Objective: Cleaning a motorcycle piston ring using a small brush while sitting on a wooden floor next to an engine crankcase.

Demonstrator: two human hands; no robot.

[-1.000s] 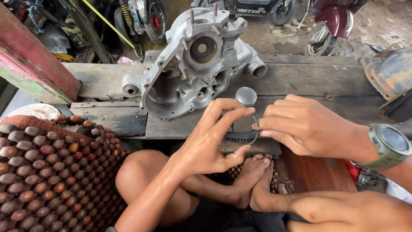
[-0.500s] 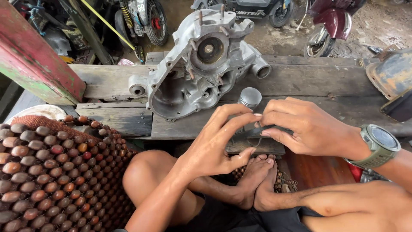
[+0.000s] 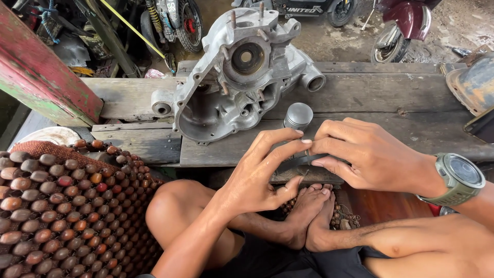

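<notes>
Two bare hands meet over the near edge of a weathered wooden workbench (image 3: 391,98), working a thin dark ring (image 3: 301,160) between their fingertips. The left hand (image 3: 257,177) comes up from below with fingers spread and curved, its thumb under the ring and its index and middle fingertips on top, pinching the ring's left part. The right hand (image 3: 373,157), with a green-grey wristwatch (image 3: 459,177) on its wrist, reaches in from the right and pinches the ring's right part between thumb and forefinger, the other fingers curled over. The ring sits just above the bench's near edge, over a dark flat slab (image 3: 303,177) lying there; how much of the ring touches the slab cannot be told.

Just behind the fingertips a small grey metal piston (image 3: 298,116) stands upright on the bench. To its left, toward the middle of the bench, a large bare aluminium engine case (image 3: 231,82) rests tilted, its open cavity facing the near left. A mat of brown wooden beads (image 3: 56,206) lies at the lower left beside the person's bent knee (image 3: 175,206), and the bare feet (image 3: 311,213) are crossed under the bench's near edge.
</notes>
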